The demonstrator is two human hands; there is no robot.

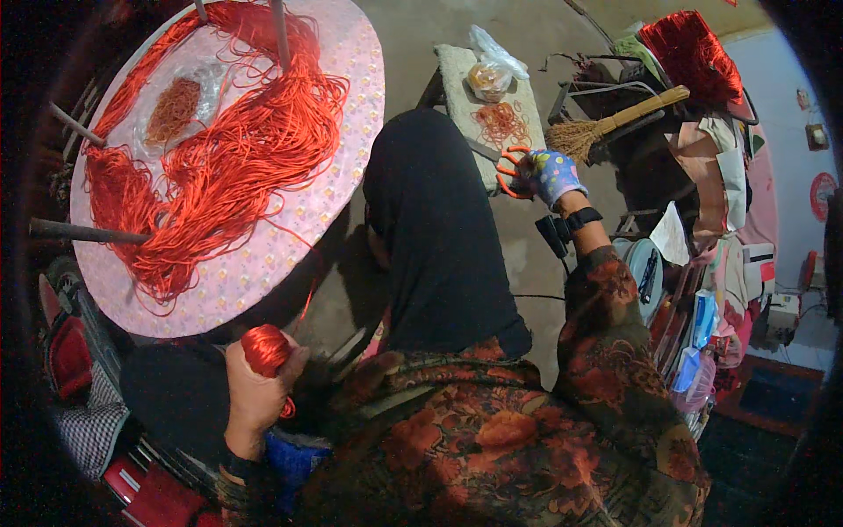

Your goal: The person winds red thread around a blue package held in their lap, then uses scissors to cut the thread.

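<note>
My left hand [250, 391] is closed around a small wound bundle of shiny red cord [266, 350], at the lower left. A single strand runs up from there toward a big loose hank of red cord [255, 145], looped about upright posts on a round pink table [358, 79]. At the right, my right hand [544, 174] wears a blue dotted glove and reaches over the edge of a pale bench [457, 75]. Curved orange pieces show at its fingers; whether they are part of the glove or something held, I cannot make out. Beside it lie thin orange-red loops [500, 125].
A clear bag of thin brown loops [173, 110] lies inside the hank. A knotted plastic bag [492, 75] sits on the bench. A straw broom [615, 123] and folded red cord [689, 57] are at the upper right. Black cloth [435, 237] fills the middle.
</note>
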